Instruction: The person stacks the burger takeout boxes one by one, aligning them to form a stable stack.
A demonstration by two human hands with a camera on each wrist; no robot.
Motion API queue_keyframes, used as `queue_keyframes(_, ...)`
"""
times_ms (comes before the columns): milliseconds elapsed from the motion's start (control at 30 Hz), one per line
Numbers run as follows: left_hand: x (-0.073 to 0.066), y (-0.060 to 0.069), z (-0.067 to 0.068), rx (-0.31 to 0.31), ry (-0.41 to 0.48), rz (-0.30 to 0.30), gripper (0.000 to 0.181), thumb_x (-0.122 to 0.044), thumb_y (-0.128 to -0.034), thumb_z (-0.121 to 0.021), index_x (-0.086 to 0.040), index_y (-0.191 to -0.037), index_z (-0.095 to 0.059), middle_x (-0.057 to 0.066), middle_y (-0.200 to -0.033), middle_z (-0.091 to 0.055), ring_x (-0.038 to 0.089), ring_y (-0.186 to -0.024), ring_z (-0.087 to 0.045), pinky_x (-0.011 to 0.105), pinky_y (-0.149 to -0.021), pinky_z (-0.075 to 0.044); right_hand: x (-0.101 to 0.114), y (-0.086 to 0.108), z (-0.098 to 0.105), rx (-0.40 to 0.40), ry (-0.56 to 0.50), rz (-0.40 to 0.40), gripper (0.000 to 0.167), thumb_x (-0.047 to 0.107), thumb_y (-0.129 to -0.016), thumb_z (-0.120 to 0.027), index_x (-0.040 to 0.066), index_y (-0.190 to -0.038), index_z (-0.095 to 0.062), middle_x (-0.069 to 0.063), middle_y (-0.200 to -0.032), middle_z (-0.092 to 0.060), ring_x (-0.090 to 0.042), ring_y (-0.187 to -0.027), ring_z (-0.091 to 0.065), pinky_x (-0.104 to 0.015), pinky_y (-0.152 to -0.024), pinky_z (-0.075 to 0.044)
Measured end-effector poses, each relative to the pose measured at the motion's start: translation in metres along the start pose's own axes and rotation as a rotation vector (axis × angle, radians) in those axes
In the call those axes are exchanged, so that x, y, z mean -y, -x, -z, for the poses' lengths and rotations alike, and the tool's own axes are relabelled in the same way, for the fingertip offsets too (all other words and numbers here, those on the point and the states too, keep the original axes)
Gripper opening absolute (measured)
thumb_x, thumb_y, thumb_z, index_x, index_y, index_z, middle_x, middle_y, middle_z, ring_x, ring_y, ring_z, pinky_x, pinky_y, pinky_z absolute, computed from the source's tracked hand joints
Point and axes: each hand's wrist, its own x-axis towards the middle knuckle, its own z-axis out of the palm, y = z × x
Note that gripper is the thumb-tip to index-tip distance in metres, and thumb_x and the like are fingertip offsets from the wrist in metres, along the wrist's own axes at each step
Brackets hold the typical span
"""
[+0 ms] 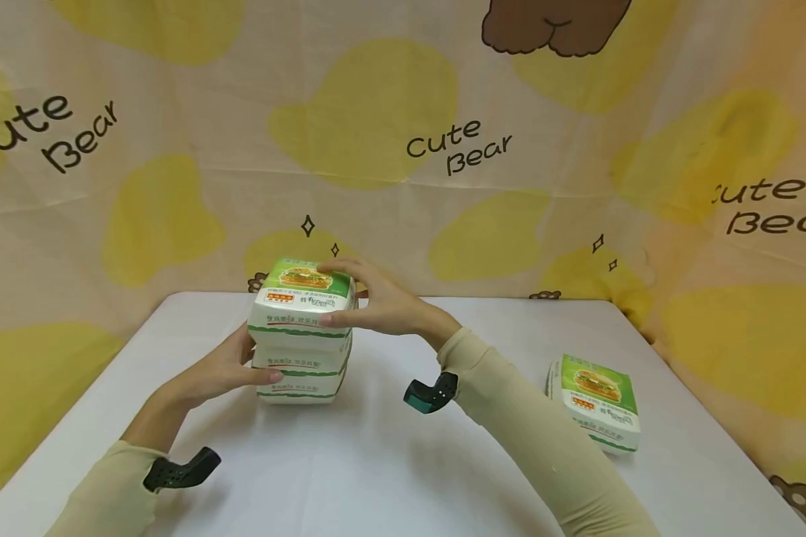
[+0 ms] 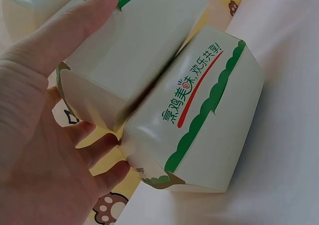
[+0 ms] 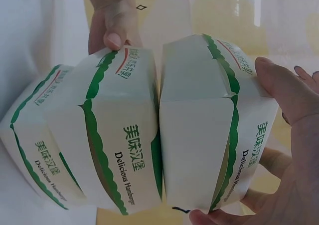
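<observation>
Three white-and-green burger boxes stand in a stack left of centre. My right hand (image 1: 392,306) grips the top box (image 1: 302,302) from its right side, thumb on the front and fingers over the far side. From the left, my left hand (image 1: 208,375) holds the middle box (image 1: 298,359), its thumb on the front. The left wrist view shows that thumb pressing the middle box (image 2: 134,40), with fingertips also near the bottom box (image 2: 194,115). In the right wrist view the top box (image 3: 199,135) lies against the middle box (image 3: 119,145), its printed side facing the camera.
A fourth burger box (image 1: 594,403) sits apart at the right of the white table (image 1: 376,477). Behind the table hangs a cream cloth (image 1: 376,209) with yellow patches and "Cute Bear" lettering. Each sleeve has a black device at the wrist.
</observation>
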Motion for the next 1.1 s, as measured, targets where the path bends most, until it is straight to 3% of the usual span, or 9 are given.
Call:
queue_keyframes(100, 0.0003, -0.0006, -0.0031, 0.001, 0.005, 0.007, 0.088, -0.015, -0.0873, -0.076, -0.012, -0.156, -0.021, 0.02, -0.149, -0.047, 0.048, -0.135, -0.047, 0.07, -0.104, -0.041, -0.002, 0.0007, -0.0022, 0.014, -0.016, -0.006, 0.075, 0.028, -0.087, -0.075, 0.017, -0.153, -0.042, -0.005, -0.156, -0.036, -0.019, -0.14, -0.039, -0.04, -0.109, -0.046)
queue_keyframes(467, -0.0018, -0.0059, -0.0016, -0.005, -0.005, -0.011, 0.083, -0.014, -0.0872, -0.077, -0.01, -0.153, -0.026, 0.019, -0.147, -0.049, 0.047, -0.134, -0.047, 0.07, -0.107, -0.037, -0.0031, -0.0049, 0.0023, 0.062, -0.017, -0.014, 0.079, 0.029, -0.087, -0.074, 0.018, -0.156, -0.036, -0.008, -0.162, -0.026, -0.024, -0.146, -0.03, -0.056, -0.118, -0.034)
queue_keyframes(933, 0.0004, -0.0006, 0.0011, 0.004, 0.004, -0.001, 0.08, -0.014, -0.0872, -0.077, -0.015, -0.152, -0.03, 0.011, -0.144, -0.053, 0.039, -0.133, -0.049, 0.065, -0.107, -0.038, -0.0047, -0.0066, -0.0029, 0.091, -0.034, -0.016, 0.084, 0.028, -0.086, -0.076, 0.021, -0.158, -0.032, -0.006, -0.166, -0.018, -0.026, -0.15, -0.026, -0.056, -0.119, -0.033)
queue_keyframes(1100, 0.0001, 0.0005, 0.0016, 0.009, 0.012, 0.003, 0.078, -0.014, -0.0877, -0.076, -0.015, -0.151, -0.031, 0.012, -0.145, -0.053, 0.042, -0.134, -0.047, 0.063, -0.107, -0.039, -0.0039, -0.0068, -0.004, 0.093, -0.037, -0.014, 0.085, 0.027, -0.086, -0.076, 0.021, -0.158, -0.032, -0.006, -0.167, -0.015, -0.026, -0.152, -0.021, -0.055, -0.12, -0.032)
